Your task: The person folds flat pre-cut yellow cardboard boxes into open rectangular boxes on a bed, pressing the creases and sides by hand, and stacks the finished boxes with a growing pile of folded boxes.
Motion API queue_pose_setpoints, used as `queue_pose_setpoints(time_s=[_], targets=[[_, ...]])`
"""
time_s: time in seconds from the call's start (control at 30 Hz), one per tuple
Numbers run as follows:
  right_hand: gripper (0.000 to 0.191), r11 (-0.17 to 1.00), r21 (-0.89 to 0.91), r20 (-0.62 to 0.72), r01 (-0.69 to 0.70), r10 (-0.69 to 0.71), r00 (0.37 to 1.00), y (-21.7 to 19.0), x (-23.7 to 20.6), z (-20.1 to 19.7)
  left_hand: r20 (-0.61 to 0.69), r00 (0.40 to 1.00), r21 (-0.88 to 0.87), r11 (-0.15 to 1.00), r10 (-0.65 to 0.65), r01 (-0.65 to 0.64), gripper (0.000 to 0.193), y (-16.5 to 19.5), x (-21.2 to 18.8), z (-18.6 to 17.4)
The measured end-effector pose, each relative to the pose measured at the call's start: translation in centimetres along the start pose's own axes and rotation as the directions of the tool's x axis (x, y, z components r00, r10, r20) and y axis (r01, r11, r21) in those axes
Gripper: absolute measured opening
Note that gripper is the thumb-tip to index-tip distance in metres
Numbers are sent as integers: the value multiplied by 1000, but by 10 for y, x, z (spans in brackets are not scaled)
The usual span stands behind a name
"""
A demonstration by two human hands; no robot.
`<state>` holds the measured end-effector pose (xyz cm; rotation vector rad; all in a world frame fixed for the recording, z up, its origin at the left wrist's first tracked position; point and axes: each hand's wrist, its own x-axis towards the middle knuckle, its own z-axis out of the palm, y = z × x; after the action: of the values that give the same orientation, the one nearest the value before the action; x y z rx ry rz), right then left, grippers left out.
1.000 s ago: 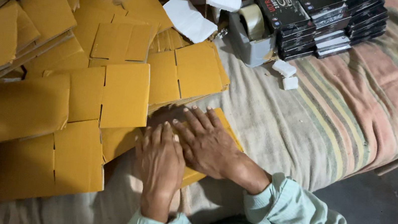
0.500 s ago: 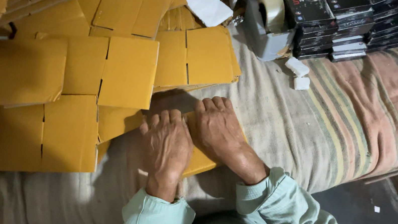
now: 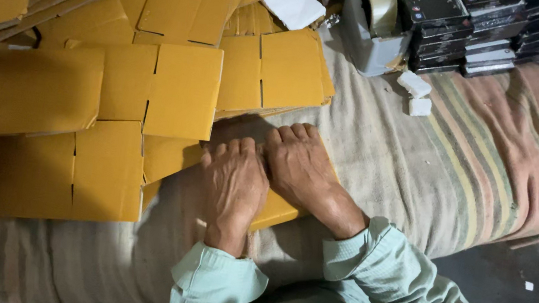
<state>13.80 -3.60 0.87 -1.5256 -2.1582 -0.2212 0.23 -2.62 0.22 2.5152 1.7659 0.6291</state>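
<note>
Grey tape dispenser (image 3: 372,37), stacked black boxes (image 3: 490,28), two white blocks (image 3: 415,94) (on striped cloth (image 3: 502,153)).

left hand (image 3: 234,185): laid flat, palm down, fingers curled at the tips | right hand (image 3: 298,165): pressed flat beside it, thumbs touching | both forearms angled inward, covered by pale green sleeves (image 3: 367,252)

Striped cloth-covered bed (image 3: 489,151), dark floor (image 3: 507,283)

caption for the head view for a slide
Left hand and right hand press a yellow card flat on a striped cloth, card sheets beside.
</note>
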Motion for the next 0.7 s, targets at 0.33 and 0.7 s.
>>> queue_pose_setpoints(time_s=[0.33, 0.7], targets=[[20, 1000, -16, -14, 27, -27, 1000, -3, -1, -4, -96, 993, -58, 995, 70, -76, 18, -5, -5, 4], [19, 1000, -4, 48, -4, 4, 999, -6, -2, -12, -96, 994, -100, 993, 55, -65, 16, 0, -4, -3]])
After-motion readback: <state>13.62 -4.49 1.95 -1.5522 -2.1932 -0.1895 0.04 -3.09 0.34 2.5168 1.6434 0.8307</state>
